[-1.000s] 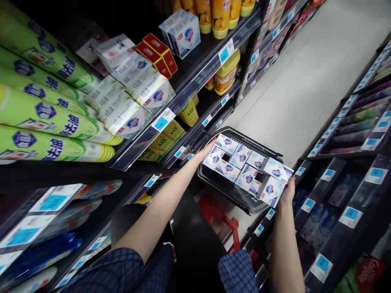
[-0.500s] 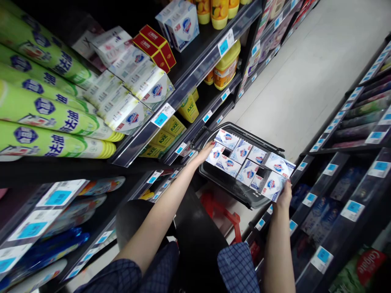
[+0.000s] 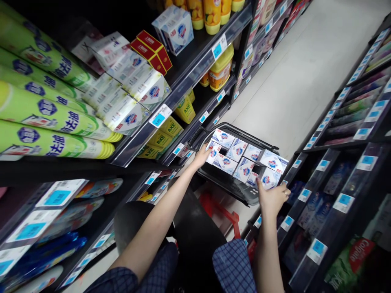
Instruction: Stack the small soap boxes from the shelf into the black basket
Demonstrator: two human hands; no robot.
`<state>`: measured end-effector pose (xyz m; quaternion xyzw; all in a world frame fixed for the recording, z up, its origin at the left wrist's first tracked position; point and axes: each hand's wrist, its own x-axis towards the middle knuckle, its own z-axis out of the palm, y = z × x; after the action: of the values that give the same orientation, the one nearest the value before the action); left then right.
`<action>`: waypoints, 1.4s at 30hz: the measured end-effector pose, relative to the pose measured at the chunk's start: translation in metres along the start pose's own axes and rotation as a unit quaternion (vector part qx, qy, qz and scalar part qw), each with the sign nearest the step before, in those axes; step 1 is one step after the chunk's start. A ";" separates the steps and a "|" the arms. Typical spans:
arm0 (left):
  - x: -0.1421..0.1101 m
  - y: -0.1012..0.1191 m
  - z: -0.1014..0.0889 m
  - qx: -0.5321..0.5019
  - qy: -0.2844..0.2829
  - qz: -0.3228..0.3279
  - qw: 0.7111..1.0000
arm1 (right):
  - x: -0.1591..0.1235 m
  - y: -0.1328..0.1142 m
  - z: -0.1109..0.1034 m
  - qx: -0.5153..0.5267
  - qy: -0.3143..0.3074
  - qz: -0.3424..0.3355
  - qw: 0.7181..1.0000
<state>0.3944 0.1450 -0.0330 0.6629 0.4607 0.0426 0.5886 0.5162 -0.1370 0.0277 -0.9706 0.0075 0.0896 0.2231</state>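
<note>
2 navy checked sleeves, black trousers, red nails, 1 ring.

The soap boxes, white and pale blue with a red-and-blue badge on each, lie badge side up in a close, uneven cluster over the open black basket, small dark gaps showing among them. They look closed, and seem to sit slightly tilted, their right end reaching past the basket's rim.
</note>
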 end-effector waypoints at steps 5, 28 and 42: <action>-0.007 0.007 0.000 0.049 -0.004 0.013 0.999 | -0.021 -0.027 -0.005 -0.103 -0.001 0.005 0.995; -0.015 0.011 -0.003 0.075 -0.007 0.015 0.997 | -0.017 -0.021 -0.004 -0.083 0.017 0.000 0.996; -0.092 0.022 -0.026 0.067 0.057 0.044 0.995 | -0.026 -0.021 -0.072 -0.003 0.106 -0.099 0.989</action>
<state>0.3389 0.1057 0.0376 0.7167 0.4657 0.0751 0.5136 0.5044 -0.1495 0.1048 -0.9713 -0.0653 -0.0362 0.2260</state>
